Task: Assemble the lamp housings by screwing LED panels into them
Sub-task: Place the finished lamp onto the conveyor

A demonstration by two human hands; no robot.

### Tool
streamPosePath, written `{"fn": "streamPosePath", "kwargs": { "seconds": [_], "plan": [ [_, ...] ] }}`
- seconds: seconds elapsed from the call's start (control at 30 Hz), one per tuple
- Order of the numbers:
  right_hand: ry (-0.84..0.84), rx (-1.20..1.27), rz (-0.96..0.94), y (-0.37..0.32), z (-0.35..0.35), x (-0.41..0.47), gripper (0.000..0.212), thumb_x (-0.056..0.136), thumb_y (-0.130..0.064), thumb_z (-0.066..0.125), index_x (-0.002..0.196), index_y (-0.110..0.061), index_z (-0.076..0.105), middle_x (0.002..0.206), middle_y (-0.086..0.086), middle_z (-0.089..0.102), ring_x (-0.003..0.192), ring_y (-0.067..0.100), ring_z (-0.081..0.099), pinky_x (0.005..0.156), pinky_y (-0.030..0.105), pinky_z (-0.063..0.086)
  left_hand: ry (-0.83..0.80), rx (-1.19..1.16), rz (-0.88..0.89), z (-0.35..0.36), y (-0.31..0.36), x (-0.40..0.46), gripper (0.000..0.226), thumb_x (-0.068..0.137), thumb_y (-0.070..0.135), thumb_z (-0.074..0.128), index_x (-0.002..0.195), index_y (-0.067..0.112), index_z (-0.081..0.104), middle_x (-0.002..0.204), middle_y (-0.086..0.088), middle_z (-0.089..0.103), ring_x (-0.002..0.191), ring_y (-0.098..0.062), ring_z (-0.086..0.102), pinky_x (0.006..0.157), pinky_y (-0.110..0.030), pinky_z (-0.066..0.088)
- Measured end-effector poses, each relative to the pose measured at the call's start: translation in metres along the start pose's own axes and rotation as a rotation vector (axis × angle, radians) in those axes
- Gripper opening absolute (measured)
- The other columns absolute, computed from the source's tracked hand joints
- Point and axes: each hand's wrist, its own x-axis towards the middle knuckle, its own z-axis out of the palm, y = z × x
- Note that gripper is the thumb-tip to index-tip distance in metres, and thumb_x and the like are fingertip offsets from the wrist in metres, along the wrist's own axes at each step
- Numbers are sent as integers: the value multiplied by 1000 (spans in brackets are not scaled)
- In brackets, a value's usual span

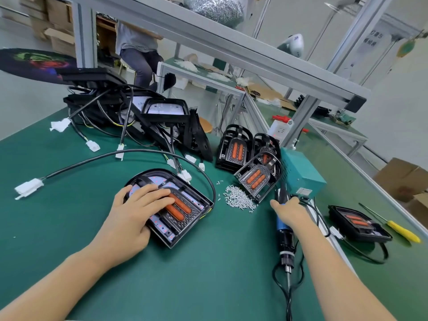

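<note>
A black lamp housing [185, 225] lies on the green table [196, 286] in front of me, with a white LED panel and a reflector with two orange strips [183, 208] inside it. My left hand [136, 212] rests flat on its left half, fingers straight across the panel. My right hand [289, 212] grips a blue and black electric screwdriver [286, 242], whose bit points down toward me. A pile of small silver screws [238, 199] lies between the housing and the screwdriver.
Stacked reflector parts [252, 179] and a teal power box [301, 174] stand behind the screws. A heap of black housings with cables [143, 117] fills the back left. Another assembled housing [359, 223] and a yellow screwdriver [403, 231] lie at right. A person sits beyond the aluminium frame.
</note>
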Motion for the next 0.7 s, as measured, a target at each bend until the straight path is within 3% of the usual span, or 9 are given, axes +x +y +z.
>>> {"fn": "streamPosePath", "kwargs": {
  "seconds": [0.13, 0.23, 0.3, 0.43, 0.53, 0.63, 0.7],
  "plan": [
    [23, -160, -15, -8, -3, -2, 74, 97, -52, 44, 145, 1, 26, 144, 20, 45, 128, 37, 48, 95, 41, 41, -19, 9, -11, 0, -1, -1, 78, 55, 1, 37, 125, 27, 61, 136, 17, 50, 133, -11, 36, 112, -41, 12],
    [37, -363, -35, -8, -8, -4, 61, 99, -53, 34, 133, -3, 46, 130, 17, 57, 115, 32, 56, 81, 36, 39, -24, 3, -13, 1, -2, -1, 78, 56, 1, 37, 125, 28, 61, 137, 18, 49, 134, -10, 35, 113, -39, 10],
    [32, -389, -52, -10, -10, -1, 54, 100, -46, 31, 122, -4, 55, 119, 18, 62, 105, 31, 60, 84, 35, 43, -27, -5, -17, 1, -2, -1, 78, 56, 1, 37, 125, 28, 60, 137, 18, 49, 133, -8, 32, 113, -38, 9],
    [7, -400, -73, -11, -12, 1, 47, 100, -43, 30, 107, -4, 56, 111, 18, 64, 97, 31, 63, 93, 39, 49, -42, -3, -18, 0, -2, -1, 78, 56, 1, 37, 126, 28, 60, 137, 17, 49, 133, -8, 32, 113, -40, 10],
    [92, -458, -81, -13, -13, -8, 50, 101, -48, 32, 116, -6, 54, 122, 17, 60, 105, 32, 59, 86, 37, 44, -47, 1, -23, -1, 1, -1, 79, 55, 1, 36, 125, 28, 61, 137, 17, 49, 133, -11, 36, 113, -40, 10],
    [325, -399, -277, -33, -10, -31, 52, 99, -52, 38, 128, -10, 49, 128, 15, 54, 115, 33, 54, 87, 39, 43, -43, -8, -28, -1, 2, -1, 79, 56, -1, 37, 125, 27, 60, 137, 17, 49, 134, -12, 37, 114, -38, 8],
    [255, -136, -498, -56, 2, -55, 49, 97, -49, 45, 131, -15, 52, 125, 11, 57, 112, 29, 55, 86, 36, 42, -51, -6, -26, -2, 2, 0, 79, 56, -4, 39, 126, 26, 60, 138, 16, 49, 135, -14, 36, 114, -39, 7]
  ]
}}
